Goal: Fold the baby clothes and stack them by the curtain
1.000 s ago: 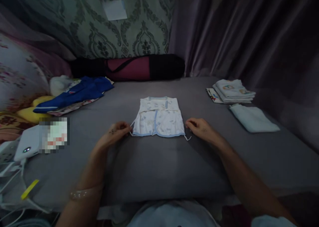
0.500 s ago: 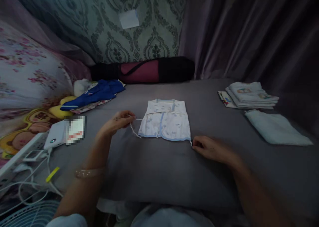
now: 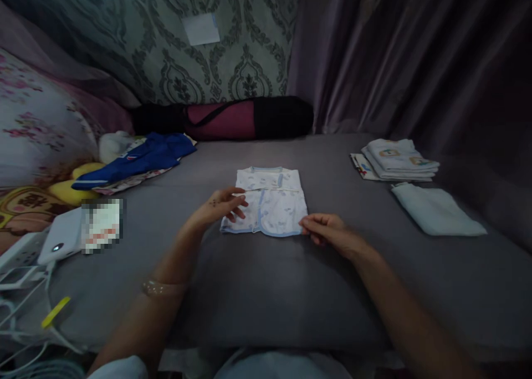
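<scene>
White, blue-trimmed cloth shirt [image 3: 279, 208] points neckline away, hem near; left hand [image 3: 224, 204] spreads over its left edge, right hand [image 3: 326, 228] pinches its right hem corner

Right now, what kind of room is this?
Probably a bedroom: a gray sheet covers a wide, bed-like surface, a long purplish curtain hangs at the right, and pink-flowered white fabric bulges at the left.

I have a grey-covered bed [image 3: 266, 296] across my view. Near its middle I see a small white garment [image 3: 278, 210] with blue trim lying flat. Right of that lie a folded pale cloth [image 3: 436, 210] and, farther back, a stack of white cloths [image 3: 401, 160]. A black-and-maroon bag [image 3: 226, 119] stretches along the back; blue clothing [image 3: 145, 157] lies heaped at left.
</scene>
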`<move>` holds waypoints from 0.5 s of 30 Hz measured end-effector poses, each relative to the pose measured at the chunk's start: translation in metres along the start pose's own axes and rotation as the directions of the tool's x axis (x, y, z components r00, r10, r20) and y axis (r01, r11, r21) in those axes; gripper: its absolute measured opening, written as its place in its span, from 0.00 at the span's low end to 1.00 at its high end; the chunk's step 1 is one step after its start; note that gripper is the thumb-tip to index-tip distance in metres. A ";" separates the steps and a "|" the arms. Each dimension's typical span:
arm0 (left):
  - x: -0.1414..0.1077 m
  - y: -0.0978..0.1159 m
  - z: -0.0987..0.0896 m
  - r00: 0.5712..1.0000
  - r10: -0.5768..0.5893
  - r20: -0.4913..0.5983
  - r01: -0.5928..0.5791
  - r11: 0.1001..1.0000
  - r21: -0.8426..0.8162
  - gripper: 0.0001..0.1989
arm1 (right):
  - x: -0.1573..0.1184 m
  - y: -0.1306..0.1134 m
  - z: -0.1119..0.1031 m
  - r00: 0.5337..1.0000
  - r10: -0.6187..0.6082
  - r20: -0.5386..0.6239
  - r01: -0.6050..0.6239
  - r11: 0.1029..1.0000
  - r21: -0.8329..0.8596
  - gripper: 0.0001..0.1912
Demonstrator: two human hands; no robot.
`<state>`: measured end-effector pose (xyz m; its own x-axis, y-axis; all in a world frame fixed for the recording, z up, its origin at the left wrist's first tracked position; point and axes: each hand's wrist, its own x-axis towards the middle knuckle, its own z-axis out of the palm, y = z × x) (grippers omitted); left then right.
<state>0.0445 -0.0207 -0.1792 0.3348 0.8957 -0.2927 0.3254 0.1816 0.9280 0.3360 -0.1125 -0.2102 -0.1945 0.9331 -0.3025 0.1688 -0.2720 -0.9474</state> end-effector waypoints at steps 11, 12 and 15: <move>-0.016 -0.067 -0.047 0.935 0.337 0.109 -0.345 0.795 0.500 0.20 | 0.004 0.025 -0.026 0.879 -0.477 0.007 0.375 0.681 -0.629 0.17; -0.018 -0.068 -0.047 0.934 0.332 0.131 -0.352 0.802 0.482 0.20 | 0.004 0.028 -0.029 0.863 -0.500 0.069 0.412 0.618 -0.669 0.19; -0.024 -0.068 -0.045 0.925 0.337 0.174 -0.379 0.809 0.449 0.20 | 0.006 0.033 -0.032 0.847 -0.513 0.135 0.443 0.543 -0.714 0.19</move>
<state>-0.0254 -0.0365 -0.2254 0.5730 0.8195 0.0015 0.5335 -0.3744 0.7584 0.3715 -0.1088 -0.2397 -0.3822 0.8985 0.2159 0.6952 0.4335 -0.5734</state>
